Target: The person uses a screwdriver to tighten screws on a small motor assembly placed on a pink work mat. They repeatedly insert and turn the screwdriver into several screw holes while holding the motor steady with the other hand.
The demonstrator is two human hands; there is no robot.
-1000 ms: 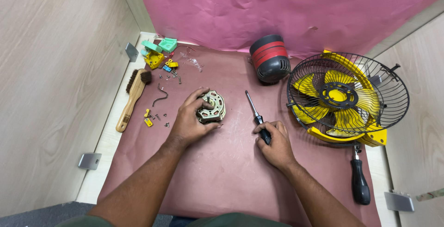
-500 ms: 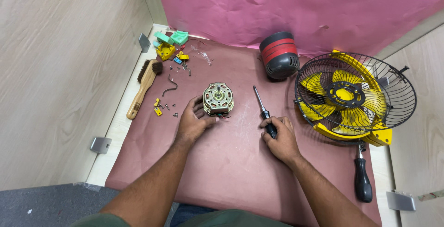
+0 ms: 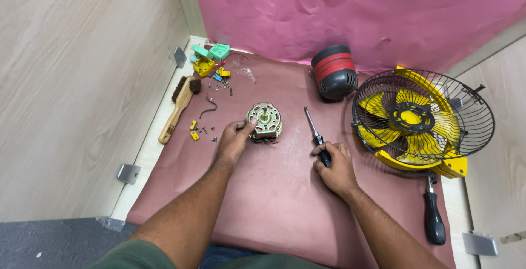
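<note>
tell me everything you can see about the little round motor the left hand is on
The motor is a small round unit with a pale cream, metal-looking end plate pierced by slots, and a thin shaft pointing up from its middle. Copper-coloured windings and a bit of red wire show at its lower edge. It sits upright on the maroon paper near the table's middle, left of the screwdriver. The left hand grips its left side, thumb on the rim. Nothing else touches it.
</note>
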